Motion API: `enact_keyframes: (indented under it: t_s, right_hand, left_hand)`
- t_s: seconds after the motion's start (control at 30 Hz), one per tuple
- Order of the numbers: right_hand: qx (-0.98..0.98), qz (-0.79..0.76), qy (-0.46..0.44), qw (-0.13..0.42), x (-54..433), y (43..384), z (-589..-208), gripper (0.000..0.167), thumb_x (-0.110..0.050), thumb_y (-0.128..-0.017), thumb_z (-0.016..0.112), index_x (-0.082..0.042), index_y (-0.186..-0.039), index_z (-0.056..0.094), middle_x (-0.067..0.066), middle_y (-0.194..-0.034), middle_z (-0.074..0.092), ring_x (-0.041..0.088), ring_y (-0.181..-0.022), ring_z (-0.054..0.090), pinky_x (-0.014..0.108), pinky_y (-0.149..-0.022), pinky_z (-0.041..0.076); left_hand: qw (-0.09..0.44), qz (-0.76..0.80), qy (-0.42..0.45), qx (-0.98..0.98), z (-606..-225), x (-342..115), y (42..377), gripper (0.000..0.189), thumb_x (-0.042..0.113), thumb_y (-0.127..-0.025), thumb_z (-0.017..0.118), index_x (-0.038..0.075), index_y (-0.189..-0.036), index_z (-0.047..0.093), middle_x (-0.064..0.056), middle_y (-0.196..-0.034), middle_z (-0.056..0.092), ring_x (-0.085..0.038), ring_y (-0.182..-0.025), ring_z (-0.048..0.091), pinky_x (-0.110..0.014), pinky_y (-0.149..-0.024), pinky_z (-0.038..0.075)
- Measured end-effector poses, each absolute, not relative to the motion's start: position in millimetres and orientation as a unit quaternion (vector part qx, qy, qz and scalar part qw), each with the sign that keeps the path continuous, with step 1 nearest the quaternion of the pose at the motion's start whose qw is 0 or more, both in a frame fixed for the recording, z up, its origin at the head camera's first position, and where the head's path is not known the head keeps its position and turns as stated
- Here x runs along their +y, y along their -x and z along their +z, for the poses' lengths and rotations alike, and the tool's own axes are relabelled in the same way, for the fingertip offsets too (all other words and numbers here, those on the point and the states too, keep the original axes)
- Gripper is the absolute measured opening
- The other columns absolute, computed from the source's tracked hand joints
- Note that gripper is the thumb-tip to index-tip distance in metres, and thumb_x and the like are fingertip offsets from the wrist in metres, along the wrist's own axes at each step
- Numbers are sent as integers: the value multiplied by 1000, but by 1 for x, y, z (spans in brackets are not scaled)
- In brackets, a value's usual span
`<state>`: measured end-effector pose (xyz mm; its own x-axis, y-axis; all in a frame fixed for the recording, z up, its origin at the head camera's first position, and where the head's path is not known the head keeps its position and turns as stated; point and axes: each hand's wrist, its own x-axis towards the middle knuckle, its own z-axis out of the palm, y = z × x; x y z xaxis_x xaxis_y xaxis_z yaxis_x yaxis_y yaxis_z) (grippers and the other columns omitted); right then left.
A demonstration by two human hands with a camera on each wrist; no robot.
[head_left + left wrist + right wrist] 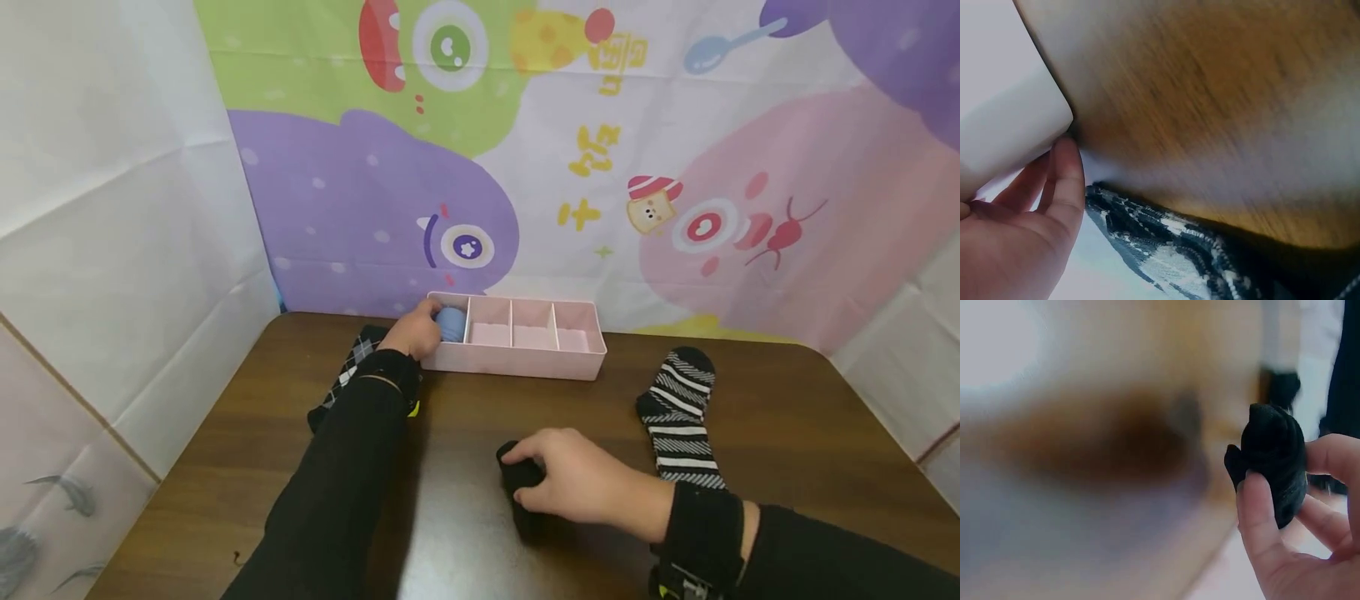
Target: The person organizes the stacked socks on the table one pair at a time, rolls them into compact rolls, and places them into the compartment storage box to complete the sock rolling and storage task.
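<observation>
At the left end of a pink divided box, my left hand grips the wall, its fingers bent along the outer corner in the left wrist view. A rolled light-blue sock fills the leftmost compartment beside that hand. Partly under the left wrist lies a black-and-grey argyle sock. My right hand pinches a rolled black sock between thumb and fingers, over the table's front middle. The roll has a small loose flap in the right wrist view.
A black-and-white striped sock lies flat on the wooden table, right of the box. Behind the box hangs a printed cartoon cloth. White cloth walls stand on both sides.
</observation>
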<state>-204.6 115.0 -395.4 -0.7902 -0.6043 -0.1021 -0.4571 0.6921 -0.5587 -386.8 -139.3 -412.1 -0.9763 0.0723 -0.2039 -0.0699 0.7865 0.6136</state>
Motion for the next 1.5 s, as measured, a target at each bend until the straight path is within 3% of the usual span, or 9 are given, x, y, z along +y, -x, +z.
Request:
enact_keyframes:
  t_s: [0.13, 0.27, 0.57, 0.73, 0.83, 0.97, 1.17, 1.33, 1.5]
  right_hand:
    - [927, -262, 250, 96, 110, 238, -373, 40, -16, -86, 81, -10, -124, 74, 2, -109, 71, 16, -90, 59, 33, -77, 51]
    - [936, -261, 229, 62, 102, 270, -353, 41, -19, -89, 77, -8, -128, 72, 8, -124, 69, 20, -101, 62, 36, -85, 51]
    - [942, -276, 187, 47, 69, 330, -331, 44, -17, -91, 73, -3, -132, 68, 12, -118, 71, 25, -95, 67, 36, -85, 54]
    - [946, -273, 172, -10, 52, 358, -325, 44, -17, -89, 71, -4, -131, 69, 12, -121, 71, 27, -106, 64, 39, -95, 50]
    - [948, -269, 167, -37, 45, 369, -328, 34, -18, -89, 72, -3, -121, 73, 10, -111, 72, 26, -98, 65, 38, -89, 52]
    - [958, -225, 172, -39, 40, 376, -337, 10, -15, -89, 70, -4, -88, 70, 5, -76, 62, 23, -73, 57, 34, -70, 47]
    - [975, -155, 160, -20, 28, 379, -350, 20, -12, -93, 64, -8, -74, 59, 5, -72, 58, 24, -71, 56, 36, -70, 47]
    - [977, -119, 177, 14, 20, 384, -362, 16, -16, -96, 64, -3, -91, 71, 11, -86, 65, 27, -81, 60, 36, -76, 50]
    - [969, -129, 203, 47, 19, 388, -375, 29, -19, -99, 65, -19, -127, 71, 11, -91, 64, 29, -85, 56, 36, -75, 46]
  left_hand:
    - [106, 316, 0, 943, -409, -140, 387, 59, 7, -99, 31, 15, -158, 31, -17, -148, 48, -37, -115, 48, -47, -102, 41]
    - [109, 311, 10, 944, -407, -141, 389, 59, 7, -100, 32, 18, -158, 32, -16, -148, 48, -37, -114, 48, -46, -99, 41]
    - [94, 283, -4, 955, -411, -151, 396, 58, 8, -99, 34, 15, -156, 34, -17, -147, 50, -36, -110, 51, -45, -98, 43]
    - [93, 295, 4, 951, -412, -151, 396, 58, 8, -100, 35, 16, -158, 32, -19, -149, 49, -36, -111, 51, -46, -99, 42]
    - [95, 300, 9, 949, -413, -147, 393, 59, 8, -101, 35, 16, -159, 30, -18, -150, 49, -35, -111, 51, -45, -99, 42]
    - [98, 304, 1, 948, -415, -141, 388, 60, 7, -100, 35, 16, -159, 30, -18, -148, 50, -35, -109, 52, -43, -94, 43]
    - [88, 296, 6, 951, -415, -140, 387, 59, 8, -101, 34, 17, -159, 31, -16, -144, 52, -34, -108, 53, -44, -96, 44]
    - [80, 306, 6, 949, -415, -141, 387, 58, 9, -100, 35, 16, -157, 33, -17, -144, 53, -35, -110, 52, -45, -100, 43]
    - [81, 311, 15, 947, -417, -139, 387, 58, 9, -99, 37, 18, -157, 34, -16, -145, 53, -34, -111, 52, -45, -104, 42]
